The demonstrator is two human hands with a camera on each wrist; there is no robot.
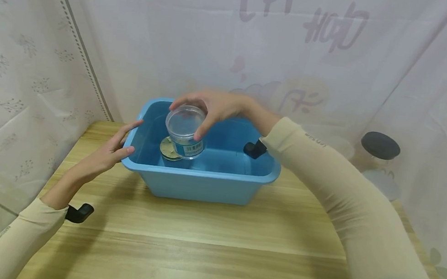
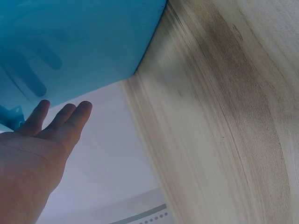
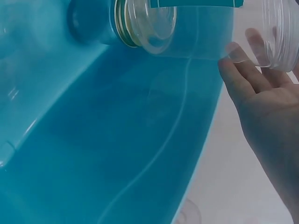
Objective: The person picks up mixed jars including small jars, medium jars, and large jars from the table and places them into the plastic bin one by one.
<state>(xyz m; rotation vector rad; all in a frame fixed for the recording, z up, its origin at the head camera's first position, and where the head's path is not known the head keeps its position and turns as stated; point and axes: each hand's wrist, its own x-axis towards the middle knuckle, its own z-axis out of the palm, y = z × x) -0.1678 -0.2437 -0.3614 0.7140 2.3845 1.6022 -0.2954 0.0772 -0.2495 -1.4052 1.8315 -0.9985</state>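
Observation:
My right hand (image 1: 220, 109) grips a clear plastic jar (image 1: 184, 123) with a blue-and-white label, holding it tilted over the left part of a blue plastic tub (image 1: 201, 187). Inside the tub, below the held jar, sits another jar with a gold-coloured lid (image 1: 169, 149); the held jar partly hides it. In the right wrist view, the fingers wrap round the end of the clear jar (image 3: 210, 32), whose other end overlaps the gold-lidded jar. My left hand (image 1: 112, 150) is at the tub's left rim, with extended fingers along the outer wall in the left wrist view.
At the table's right side, behind the right sleeve (image 1: 327, 170), stands a clear container with a black lid (image 1: 381, 145). The tub rests on a wooden table (image 1: 194, 251). White patterned curtains (image 1: 157, 26) hang close behind and at both sides.

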